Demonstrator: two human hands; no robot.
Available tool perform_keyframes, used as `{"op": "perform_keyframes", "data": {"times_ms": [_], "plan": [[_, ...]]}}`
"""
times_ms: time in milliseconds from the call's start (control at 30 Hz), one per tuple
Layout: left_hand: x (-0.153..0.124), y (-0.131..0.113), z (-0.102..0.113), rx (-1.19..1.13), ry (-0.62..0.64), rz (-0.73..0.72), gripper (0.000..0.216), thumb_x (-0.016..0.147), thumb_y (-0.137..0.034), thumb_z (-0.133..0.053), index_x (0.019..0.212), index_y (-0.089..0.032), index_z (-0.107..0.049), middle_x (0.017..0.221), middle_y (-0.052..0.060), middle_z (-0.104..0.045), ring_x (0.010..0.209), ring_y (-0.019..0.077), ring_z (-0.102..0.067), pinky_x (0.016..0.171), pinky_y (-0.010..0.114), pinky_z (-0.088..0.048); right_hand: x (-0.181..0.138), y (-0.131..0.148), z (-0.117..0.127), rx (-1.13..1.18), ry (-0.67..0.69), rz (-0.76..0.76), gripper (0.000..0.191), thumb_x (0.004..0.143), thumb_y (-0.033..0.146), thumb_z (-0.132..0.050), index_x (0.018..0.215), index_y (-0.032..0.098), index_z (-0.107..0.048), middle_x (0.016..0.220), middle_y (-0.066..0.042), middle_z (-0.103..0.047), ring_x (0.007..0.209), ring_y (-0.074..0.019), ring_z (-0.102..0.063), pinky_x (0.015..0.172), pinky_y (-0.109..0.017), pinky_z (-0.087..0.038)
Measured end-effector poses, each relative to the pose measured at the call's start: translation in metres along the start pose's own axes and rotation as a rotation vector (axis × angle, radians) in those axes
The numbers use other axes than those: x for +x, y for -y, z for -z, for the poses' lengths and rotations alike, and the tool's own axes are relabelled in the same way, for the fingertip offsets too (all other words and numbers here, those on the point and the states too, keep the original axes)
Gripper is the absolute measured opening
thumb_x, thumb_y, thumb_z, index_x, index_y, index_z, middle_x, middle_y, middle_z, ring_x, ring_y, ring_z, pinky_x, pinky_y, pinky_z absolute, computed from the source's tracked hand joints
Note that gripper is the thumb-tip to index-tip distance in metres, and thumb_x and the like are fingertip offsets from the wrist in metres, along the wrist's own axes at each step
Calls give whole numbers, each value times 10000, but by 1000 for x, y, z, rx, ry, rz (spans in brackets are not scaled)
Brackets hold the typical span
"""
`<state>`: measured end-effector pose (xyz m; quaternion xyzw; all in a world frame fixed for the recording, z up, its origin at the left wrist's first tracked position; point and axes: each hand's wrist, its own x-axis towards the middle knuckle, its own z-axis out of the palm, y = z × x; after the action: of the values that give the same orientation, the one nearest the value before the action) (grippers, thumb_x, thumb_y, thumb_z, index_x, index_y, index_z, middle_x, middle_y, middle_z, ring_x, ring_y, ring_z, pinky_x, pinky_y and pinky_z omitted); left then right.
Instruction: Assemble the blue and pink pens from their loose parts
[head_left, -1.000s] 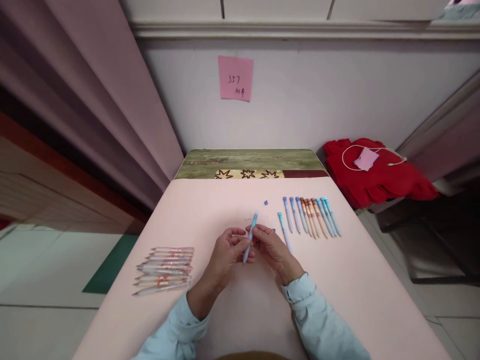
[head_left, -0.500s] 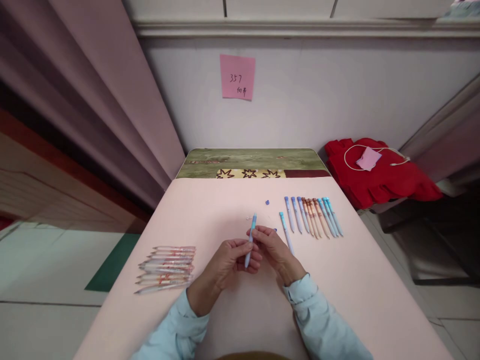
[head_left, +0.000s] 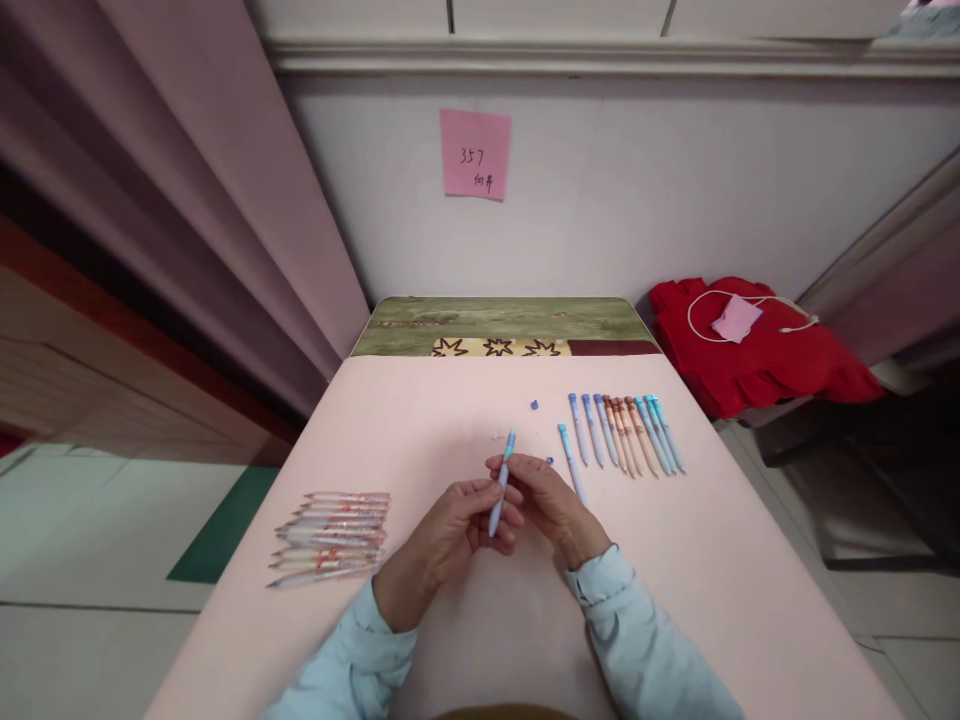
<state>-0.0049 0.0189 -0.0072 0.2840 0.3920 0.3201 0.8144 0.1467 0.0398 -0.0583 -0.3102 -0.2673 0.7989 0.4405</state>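
Note:
A lavender pen with a light blue upper part (head_left: 496,512) is held tilted over the middle of the table. My left hand (head_left: 459,515) pinches its barrel between thumb and fingers. Around the upper barrel, just below the light blue part, the fingers of my right hand (head_left: 547,495) are closed. One blue-topped pen (head_left: 571,462) lies just beyond my right hand. Small dark blue pieces lie nearby, one piece (head_left: 535,405) farther back and another piece (head_left: 550,461) by my right fingers. A tiny whitish bit (head_left: 497,436) lies behind the held pen.
To the right, several blue and brown pens (head_left: 630,435) lie in a row. Several pale, clear-wrapped-looking pens (head_left: 330,538) are stacked at the left. The table (head_left: 420,400) has a pink cover. A red cloth (head_left: 757,360) with a white cable lies beyond its right edge.
My right fingers have shifted slightly left and their grip on the pen has changed a little. The pen tilts slightly more to the right at its top.

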Motion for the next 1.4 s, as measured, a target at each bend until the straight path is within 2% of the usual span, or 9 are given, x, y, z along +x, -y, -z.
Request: {"op": "perform_keyframes", "data": {"times_ms": [200,367,500,600,700,1000,1133,1300,1400], "plan": [[1,8,-6,163,-134,-109,310,745,-413,-753,736,-108,-700,679,78,-685,506,124,-593,550,257,-490,5,-4,2,3,-111,30,333,696,454,-830,817,153,-756,563,18,-609,501,-96,-513,502,-233,-367],[8,16,-8,348,-292,-220,314,745,-421,-740,746,-114,-672,652,62,-675,494,143,-610,530,263,-487,7,-6,2,-58,-180,57,345,681,450,-832,814,143,-752,597,1,-638,479,-94,-504,490,-243,-351],[6,13,-8,326,-220,-209,317,774,-435,-710,749,-123,-656,662,69,-685,492,143,-613,532,264,-494,8,-7,1,-14,-165,24,368,713,507,-798,832,162,-748,595,7,-623,466,-102,-499,498,-257,-377],[1,11,-8,253,-108,-149,334,797,-457,-689,811,-124,-668,672,79,-697,489,144,-616,537,271,-504,8,-2,1,71,-208,47,459,751,595,-739,934,174,-760,765,-35,-683,625,-125,-578,614,-260,-449],[-4,11,-6,265,-70,-108,329,803,-449,-689,826,-121,-674,665,81,-694,486,144,-620,521,258,-492,8,2,2,117,-283,132,436,750,567,-755,989,202,-756,884,-49,-703,765,-146,-607,709,-264,-468],[-7,15,-6,266,-101,-103,309,782,-429,-714,795,-122,-679,620,50,-662,452,121,-586,490,238,-466,9,-3,6,135,-299,180,308,719,441,-811,900,198,-752,804,-26,-702,764,-143,-620,727,-263,-469],[-6,18,-12,292,-154,-155,304,780,-414,-714,693,-131,-643,606,44,-652,443,118,-578,480,238,-458,9,-3,2,152,-295,177,300,707,448,-819,851,196,-739,769,-17,-683,732,-138,-608,704,-255,-472],[-5,24,-14,353,-233,-191,295,757,-411,-730,704,-137,-636,578,31,-643,421,125,-573,454,236,-439,8,-1,1,90,-312,212,308,685,446,-832,815,184,-736,748,-21,-678,734,-153,-611,710,-270,-477],[-6,25,-15,358,-205,-171,320,764,-441,-722,716,-141,-624,607,44,-662,445,133,-590,480,250,-466,7,-2,2,71,-292,205,295,697,438,-829,820,185,-740,736,-14,-672,711,-142,-601,702,-267,-470]]}}
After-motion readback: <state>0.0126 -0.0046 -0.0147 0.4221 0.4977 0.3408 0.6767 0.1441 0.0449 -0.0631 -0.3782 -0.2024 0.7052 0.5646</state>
